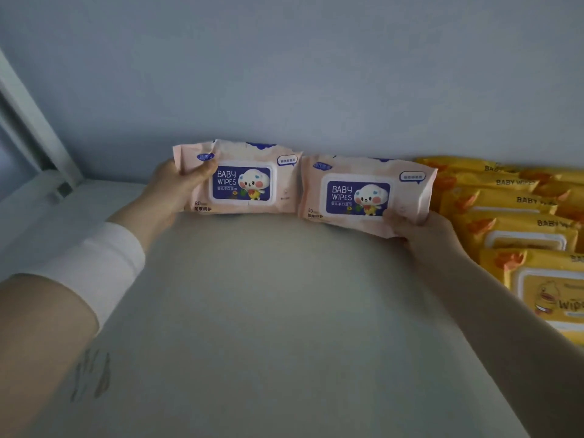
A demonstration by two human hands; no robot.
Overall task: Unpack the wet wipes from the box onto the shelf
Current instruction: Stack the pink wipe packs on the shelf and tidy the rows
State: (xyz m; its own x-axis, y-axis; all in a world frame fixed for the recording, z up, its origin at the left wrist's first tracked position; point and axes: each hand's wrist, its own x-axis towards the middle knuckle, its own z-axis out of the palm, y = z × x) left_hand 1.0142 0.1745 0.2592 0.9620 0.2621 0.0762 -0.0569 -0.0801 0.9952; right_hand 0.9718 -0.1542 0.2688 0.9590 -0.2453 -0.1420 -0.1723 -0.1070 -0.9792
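Observation:
Two pink baby wipes packs with purple labels stand side by side at the back of the white shelf, against the wall. My left hand grips the left pack by its left end, thumb on the front. My right hand grips the right pack at its lower right corner. The right pack tilts slightly down to the right. The two packs touch end to end. No box is in view.
A row of several yellow baby wipes packs leans along the shelf's right side, from the wall toward me. A white shelf upright runs at the far left. Smudge marks lie on the shelf near my left forearm.

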